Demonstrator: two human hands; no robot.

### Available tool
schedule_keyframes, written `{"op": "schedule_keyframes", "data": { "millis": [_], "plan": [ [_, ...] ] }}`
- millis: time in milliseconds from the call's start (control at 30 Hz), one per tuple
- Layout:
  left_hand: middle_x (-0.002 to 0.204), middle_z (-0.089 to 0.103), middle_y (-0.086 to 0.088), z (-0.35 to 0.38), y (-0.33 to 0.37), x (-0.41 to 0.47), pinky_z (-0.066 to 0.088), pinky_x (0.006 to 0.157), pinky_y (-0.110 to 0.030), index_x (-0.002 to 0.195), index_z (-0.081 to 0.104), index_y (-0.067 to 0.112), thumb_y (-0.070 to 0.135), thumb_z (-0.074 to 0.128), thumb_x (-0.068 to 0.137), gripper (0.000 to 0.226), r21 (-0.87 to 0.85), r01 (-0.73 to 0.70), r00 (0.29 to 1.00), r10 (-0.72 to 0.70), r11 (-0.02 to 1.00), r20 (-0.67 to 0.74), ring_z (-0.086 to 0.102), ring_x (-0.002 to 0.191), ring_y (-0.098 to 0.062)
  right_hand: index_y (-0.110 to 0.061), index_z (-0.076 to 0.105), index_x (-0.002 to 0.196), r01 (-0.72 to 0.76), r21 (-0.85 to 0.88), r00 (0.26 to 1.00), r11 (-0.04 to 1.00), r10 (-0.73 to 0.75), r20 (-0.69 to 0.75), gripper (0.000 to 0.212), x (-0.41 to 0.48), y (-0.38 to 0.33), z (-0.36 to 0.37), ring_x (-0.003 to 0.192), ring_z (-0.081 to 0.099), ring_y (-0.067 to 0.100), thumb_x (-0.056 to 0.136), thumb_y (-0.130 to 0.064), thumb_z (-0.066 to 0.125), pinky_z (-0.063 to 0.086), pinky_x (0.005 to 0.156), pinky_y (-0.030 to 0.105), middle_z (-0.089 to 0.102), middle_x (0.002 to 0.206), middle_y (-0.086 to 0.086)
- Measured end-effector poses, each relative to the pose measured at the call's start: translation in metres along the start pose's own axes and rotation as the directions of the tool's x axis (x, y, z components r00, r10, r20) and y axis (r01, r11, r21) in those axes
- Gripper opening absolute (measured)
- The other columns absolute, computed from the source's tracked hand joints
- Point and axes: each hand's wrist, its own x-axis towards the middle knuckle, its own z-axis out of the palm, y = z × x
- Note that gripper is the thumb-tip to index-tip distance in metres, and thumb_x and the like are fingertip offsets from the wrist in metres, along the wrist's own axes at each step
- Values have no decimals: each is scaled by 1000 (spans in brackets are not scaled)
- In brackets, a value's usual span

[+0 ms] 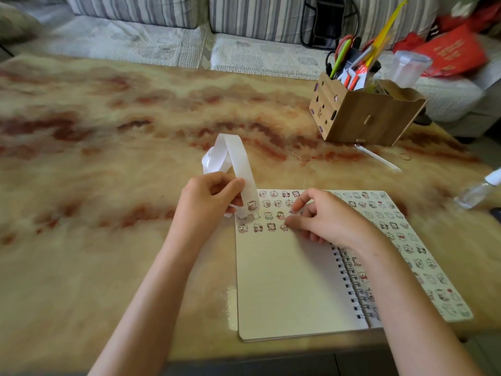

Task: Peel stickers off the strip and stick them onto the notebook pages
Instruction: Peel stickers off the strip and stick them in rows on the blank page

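The sticker strip (245, 169) is a long band of white backing paper with its long axis running away from the person. It rises from the left hand (206, 202) just beyond the notebook's far-left corner, arches over and falls back in a loose coil on the left. Its near end hangs over that corner and carries one cartoon-animal sticker (251, 205). The spiral notebook (284, 280) lies open near the front edge of the marbled table (108, 158), its long axis pointing away from the person with the far end leaning slightly left. The wire binding (352, 283) runs the same way under the right forearm. Rows of stickers (267, 221) fill the top of the left page, and the right page is covered with them. None bears lettering that can be read. The left hand's fingers are curled, the thumb pressing the strip against them. The right hand (328, 218) rests on the left page with thumb and forefinger bent, their tips nearly meeting on a small sticker (292, 213) at the end of the third row. Whether it lies flat or is lifted cannot be told. Farther off to the right stands a wooden organiser box (360, 118) of pens and scissors. Behind it is a red bag (452, 54) with gold characters – too blurred to read.
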Motion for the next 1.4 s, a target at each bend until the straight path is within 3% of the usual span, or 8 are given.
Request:
{"op": "schedule_keyframes", "data": {
  "millis": [133, 400, 633, 867, 1000, 1133, 1300, 1400],
  "plan": [
    [73, 74, -2, 0, 0, 0, 57, 70, -29, 82, 72, 10, 20, 61, 90, 17, 3, 0, 1000, 0, 1000, 1, 70, 75, -24, -18, 54, 98, -8, 0, 999, 1000, 8, 34, 42, -1, -2, -1, 51, 53, 7, 72, -35, 81, 43, 52, 24, 59, 69, -7],
    [72, 74, -1, 0, 0, 0, 57, 69, -26, 82, 72, 10, 20, 61, 90, 17, 5, -1, 1000, 1, 1000, 0, 70, 73, -21, -19, 54, 99, 3, 22, 998, 1000, -4, 61, 22, 2, 3, -3, 54, 54, 9, 84, -21, 70, 47, 61, 33, 58, 68, -8],
    [72, 74, -3, 1, 1, -1, 53, 58, -15, 83, 72, 7, 17, 60, 90, 17, -28, -14, 1000, 14, 1000, 2, 67, 64, -7, -19, 53, 97, -29, 52, 999, 998, 30, -24, 40, 0, -2, 3, 51, 53, 8, 75, -41, 77, 41, 50, 23, 62, 68, -5],
    [70, 73, -3, 2, 4, -1, 51, 53, -15, 82, 69, 5, 17, 58, 92, 19, -62, -37, 999, 36, 997, -16, 65, 56, -7, -20, 53, 92, -3, -25, 999, 1000, 2, -53, 4, 0, -1, 5, 49, 51, 4, 94, -21, 57, 33, 45, 18, 61, 64, -7],
    [77, 72, -13, 1, 5, 1, 52, 51, -19, 86, 67, -1, 18, 56, 93, 23, -103, -46, 999, 43, 994, -31, 66, 56, -11, -20, 59, 90, 161, 117, 978, 980, -143, -152, 12, -1, -9, 7, 55, 58, 3, 95, -30, 56, 43, 54, 19, 69, 72, -4],
    [76, 70, -16, 2, 6, 1, 51, 49, -18, 85, 67, -1, 17, 56, 94, 23, -112, -63, 998, 60, 992, -31, 65, 54, -10, -19, 67, 89, 413, 317, 903, 854, -338, -266, 10, -5, -25, 13, 77, 62, 7, 86, -28, 68, 47, 70, 21, 70, 84, -9],
    [67, 67, -5, 2, 4, 2, 50, 50, -19, 82, 67, 1, 18, 57, 93, 23, -93, -81, 996, 79, 992, -33, 64, 53, -9, -18, 69, 81, 484, 354, 869, 800, -392, -301, 8, -5, -31, 27, 73, 66, 18, 80, -13, 75, 49, 67, 31, 71, 77, -4],
    [66, 68, -3, 2, 5, 1, 50, 50, -20, 81, 67, 1, 20, 56, 94, 26, -85, -90, 996, 88, 992, -21, 64, 54, -9, -20, 70, 79, 486, 373, 866, 791, -379, -326, 12, -4, -31, 29, 67, 63, 11, 79, -10, 75, 49, 64, 29, 71, 74, -4]
  ]
}}
